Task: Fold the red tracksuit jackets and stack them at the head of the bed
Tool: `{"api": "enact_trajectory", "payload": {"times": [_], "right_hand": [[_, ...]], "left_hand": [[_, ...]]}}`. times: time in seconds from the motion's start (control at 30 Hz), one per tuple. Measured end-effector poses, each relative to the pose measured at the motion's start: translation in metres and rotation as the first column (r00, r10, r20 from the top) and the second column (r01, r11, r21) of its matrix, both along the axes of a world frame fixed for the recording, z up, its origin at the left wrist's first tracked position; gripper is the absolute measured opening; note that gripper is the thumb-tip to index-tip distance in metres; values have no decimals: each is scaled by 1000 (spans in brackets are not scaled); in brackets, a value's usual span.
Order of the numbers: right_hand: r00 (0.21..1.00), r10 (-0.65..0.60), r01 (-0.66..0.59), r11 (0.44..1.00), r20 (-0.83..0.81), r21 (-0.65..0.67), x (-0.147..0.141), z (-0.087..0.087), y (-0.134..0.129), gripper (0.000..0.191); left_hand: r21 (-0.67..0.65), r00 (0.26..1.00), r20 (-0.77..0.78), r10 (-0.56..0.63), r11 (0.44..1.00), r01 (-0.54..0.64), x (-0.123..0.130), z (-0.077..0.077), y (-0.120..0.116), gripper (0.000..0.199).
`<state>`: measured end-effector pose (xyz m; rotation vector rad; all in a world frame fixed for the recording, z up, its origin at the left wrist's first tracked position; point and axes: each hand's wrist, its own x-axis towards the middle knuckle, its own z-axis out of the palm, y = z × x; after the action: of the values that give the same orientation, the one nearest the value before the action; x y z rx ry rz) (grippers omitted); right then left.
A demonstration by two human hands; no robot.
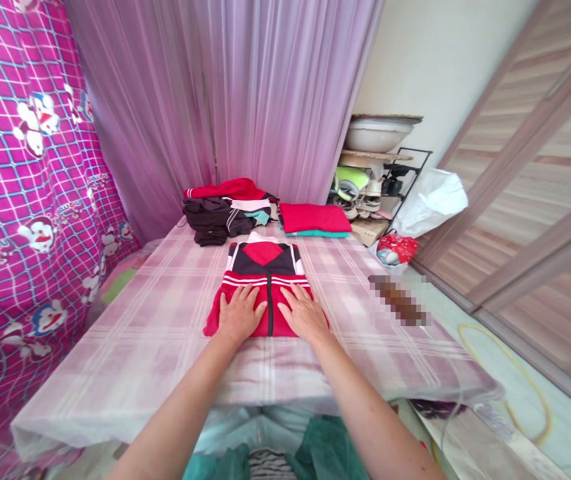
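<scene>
A red, black and white zip jacket [268,265] lies folded on the table, its dark zip running down the middle and its white collar toward the far side. My left hand [239,312] rests flat on the jacket's left half, fingers spread. On the right half lies my right hand [305,312], also flat with the fingers apart. Neither hand grips the cloth. Beyond the jacket, a folded red garment [315,216] sits on top of a teal one [315,234]. To the left of these is a loose heap of dark clothes [205,217] with a red garment [225,189] over it.
A checked cloth under a clear cover spreads over the table [130,360]. A pixelated brown object [399,301] lies near its right edge. Behind hang purple curtains [245,87]. A shoe rack [395,180], a white bag [435,200] and a wooden wardrobe [530,180] stand at right.
</scene>
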<state>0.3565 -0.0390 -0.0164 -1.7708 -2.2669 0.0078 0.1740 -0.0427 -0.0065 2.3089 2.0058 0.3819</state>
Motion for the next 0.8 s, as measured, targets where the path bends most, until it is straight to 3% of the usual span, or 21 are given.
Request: {"api": "enact_trajectory", "payload": {"times": [0.33, 0.5, 0.7, 0.8], "right_hand": [[993, 9, 9, 989, -116, 150, 0, -4, -4, 39], [965, 20, 38, 976, -261, 215, 19, -12, 0, 36], [840, 26, 84, 981, -542, 178, 48, -32, 1, 37], [788, 18, 88, 986, -615, 141, 51, -36, 1, 36]], "left_hand": [[-62, 997, 82, -4, 998, 9, -3, 2, 3, 51], [-96, 993, 115, -16, 995, 27, -8, 2, 9, 50], [-80, 994, 80, -70, 994, 77, -22, 19, 25, 48], [11, 997, 32, -75, 997, 75, -39, 16, 35, 49]]}}
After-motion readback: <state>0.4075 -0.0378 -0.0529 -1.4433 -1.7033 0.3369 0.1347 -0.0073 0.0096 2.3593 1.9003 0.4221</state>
